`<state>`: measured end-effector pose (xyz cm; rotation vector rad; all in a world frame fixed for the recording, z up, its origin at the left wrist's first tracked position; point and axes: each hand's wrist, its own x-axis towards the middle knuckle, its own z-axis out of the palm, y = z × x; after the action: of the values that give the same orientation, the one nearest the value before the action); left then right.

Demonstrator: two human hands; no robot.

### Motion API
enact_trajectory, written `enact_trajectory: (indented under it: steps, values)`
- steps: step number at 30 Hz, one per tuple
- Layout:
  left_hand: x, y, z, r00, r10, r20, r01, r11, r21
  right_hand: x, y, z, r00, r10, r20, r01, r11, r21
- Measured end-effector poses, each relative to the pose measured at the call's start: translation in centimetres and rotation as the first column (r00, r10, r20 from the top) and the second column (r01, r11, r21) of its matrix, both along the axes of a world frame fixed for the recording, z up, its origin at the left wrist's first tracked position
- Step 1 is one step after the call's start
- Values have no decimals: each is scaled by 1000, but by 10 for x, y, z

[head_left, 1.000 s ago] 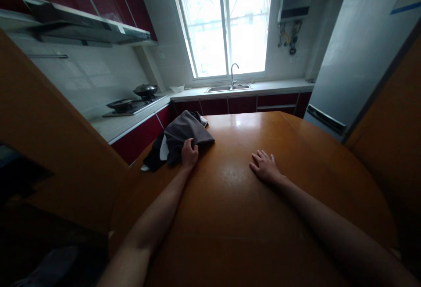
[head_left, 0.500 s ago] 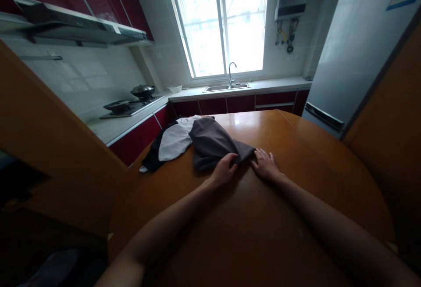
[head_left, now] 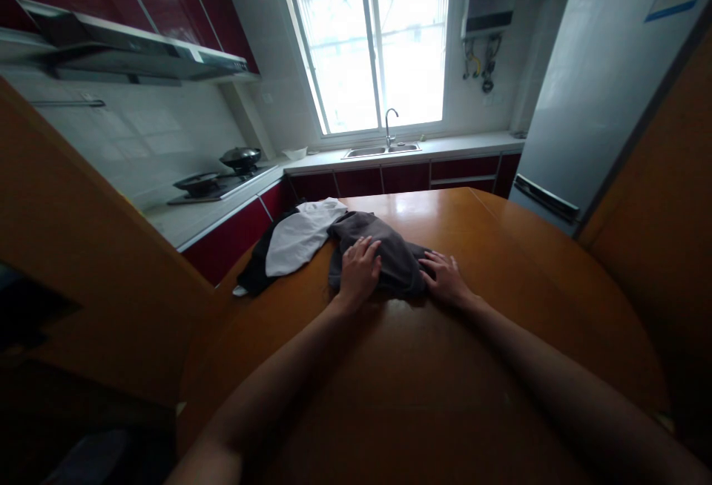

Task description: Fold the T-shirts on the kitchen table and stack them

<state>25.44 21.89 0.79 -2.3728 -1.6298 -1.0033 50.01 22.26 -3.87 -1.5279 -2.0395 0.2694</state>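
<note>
A dark grey piece of clothing (head_left: 392, 248) lies crumpled on the wooden table (head_left: 423, 366); its exact kind does not show. On its left part rests my left hand (head_left: 360, 270), fingers stretched out over the fabric. At the garment's right end, my right hand (head_left: 443, 277) lies with fingers spread, fingertips touching the cloth's edge and the tabletop. Just left of the grey cloth is a white piece of clothing (head_left: 303, 236), with a black piece of clothing (head_left: 259, 266) partly beneath it.
Beyond the table runs a white counter (head_left: 461, 145) with a sink (head_left: 367, 152) and faucet. Pans (head_left: 197, 183) sit on the stove at left, under a range hood (head_left: 139, 51). A refrigerator (head_left: 589, 92) stands at right, and a wooden panel (head_left: 83, 248) rises at left.
My left hand has let go of the grey cloth's near edge and moved left, flattening onto it. The cloth's near edge has dropped toward me. My right hand has barely moved.
</note>
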Motion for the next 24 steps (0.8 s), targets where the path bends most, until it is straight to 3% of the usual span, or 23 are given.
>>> enact_trajectory:
  steps: [3, 6, 9, 15, 18, 21, 24]
  values:
    - [-25, 26, -19, 996, 71, -51, -76, 990, -118, 1, -2, 5, 1000, -13, 19, 13, 1000, 20]
    - [-38, 38, -35, 996, 51, -77, -70, 958, -278, 3, -3, 11, 998, -53, 22, 51, 997, 60]
    - [-40, 40, -39, 999, 16, -51, -30, 963, -269, 3, -3, 11, 997, -72, 14, 71, 995, 65]
    - [-34, 27, -28, 988, -152, 23, 153, 955, -253, 14, 2, 12, 976, -212, 52, 209, 977, 47]
    - [-17, 7, -23, 963, -270, -21, 257, 935, -245, 38, 6, 23, 949, -288, 126, 300, 949, -94]
    - [3, -21, -12, 938, -342, -56, 317, 911, -264, 72, 4, 41, 962, -220, 164, 260, 921, -291]
    - [14, -40, 8, 898, -436, -62, 389, 851, -353, 108, -3, 61, 987, -41, 153, 109, 875, -471]
